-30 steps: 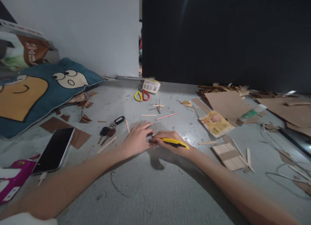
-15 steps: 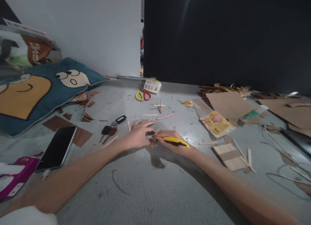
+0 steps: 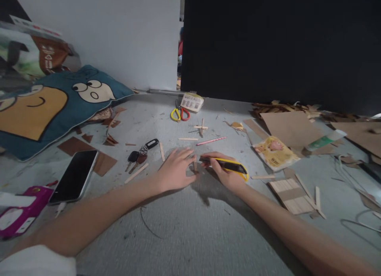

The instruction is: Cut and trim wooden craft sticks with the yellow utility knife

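Note:
My left hand [image 3: 176,171] rests low over the grey table, its thumb and forefinger curved round the ends of a small brown strip [image 3: 195,165]. My right hand [image 3: 226,173] is closed round a yellow and black utility knife [image 3: 230,165], whose front end points left toward the strip. A small gap separates the two hands. Just beyond them lie a pink striped pencil-like stick [image 3: 211,141], a thin wooden stick [image 3: 188,139] and a small cross of joined wooden sticks [image 3: 201,127]. Whether the blade is out I cannot tell.
Left are keys [image 3: 138,156], a phone [image 3: 74,176], a magenta object [image 3: 26,212] and a blue cushion [image 3: 89,105]. Scissors [image 3: 180,114] lie at the back. A yellow packet [image 3: 275,153], bundled craft sticks [image 3: 290,194], a glue tube [image 3: 326,141] and cardboard [image 3: 291,129] are at right.
My right hand has drawn apart from the left hand, and the knife has turned in its grip so more of its black side shows. The view has shifted slightly left.

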`<state>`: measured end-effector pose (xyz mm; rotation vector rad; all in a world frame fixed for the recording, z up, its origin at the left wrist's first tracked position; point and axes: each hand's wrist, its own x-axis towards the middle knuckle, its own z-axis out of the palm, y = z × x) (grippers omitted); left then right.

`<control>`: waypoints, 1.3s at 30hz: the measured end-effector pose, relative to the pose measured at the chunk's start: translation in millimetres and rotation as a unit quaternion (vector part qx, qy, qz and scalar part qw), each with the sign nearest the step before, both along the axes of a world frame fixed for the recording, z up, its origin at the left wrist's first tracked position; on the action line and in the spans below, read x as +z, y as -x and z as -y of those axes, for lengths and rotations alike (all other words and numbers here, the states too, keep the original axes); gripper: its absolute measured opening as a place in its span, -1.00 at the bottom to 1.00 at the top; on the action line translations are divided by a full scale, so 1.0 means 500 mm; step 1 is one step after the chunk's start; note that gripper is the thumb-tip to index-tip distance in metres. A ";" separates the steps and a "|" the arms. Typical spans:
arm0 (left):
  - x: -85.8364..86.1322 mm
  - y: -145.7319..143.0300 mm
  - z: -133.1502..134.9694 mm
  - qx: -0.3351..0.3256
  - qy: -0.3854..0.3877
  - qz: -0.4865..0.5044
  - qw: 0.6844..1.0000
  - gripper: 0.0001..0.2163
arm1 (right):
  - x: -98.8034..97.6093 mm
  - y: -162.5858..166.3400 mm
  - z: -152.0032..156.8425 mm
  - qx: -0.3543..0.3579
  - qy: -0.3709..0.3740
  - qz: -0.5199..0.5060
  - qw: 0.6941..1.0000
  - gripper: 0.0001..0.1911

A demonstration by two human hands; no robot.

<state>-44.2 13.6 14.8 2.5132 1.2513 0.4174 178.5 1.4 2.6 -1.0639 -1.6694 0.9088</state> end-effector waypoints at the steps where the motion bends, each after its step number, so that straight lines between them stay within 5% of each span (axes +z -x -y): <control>1: 0.003 0.002 -0.001 -0.005 0.006 -0.003 1.000 -0.48 | 0.003 -0.001 0.001 0.014 -0.015 0.011 1.000 -0.56; 6: 0.015 0.008 -0.008 -0.003 0.016 -0.011 1.000 -0.46 | 0.005 -0.007 0.016 0.034 -0.085 0.111 0.990 -0.45; 12: -0.001 -0.006 0.012 0.038 -0.035 0.020 0.998 -0.54 | -0.004 0.000 0.019 0.019 -0.088 0.115 0.989 -0.63; 31: -0.003 -0.010 0.020 0.037 -0.054 0.037 0.997 -0.65 | 0.006 0.002 0.020 0.071 -0.125 0.135 0.980 -0.67; 39: -0.008 -0.011 0.019 0.036 -0.045 0.026 0.998 -0.57 | 0.006 0.020 0.022 0.117 -0.218 0.240 0.939 -0.75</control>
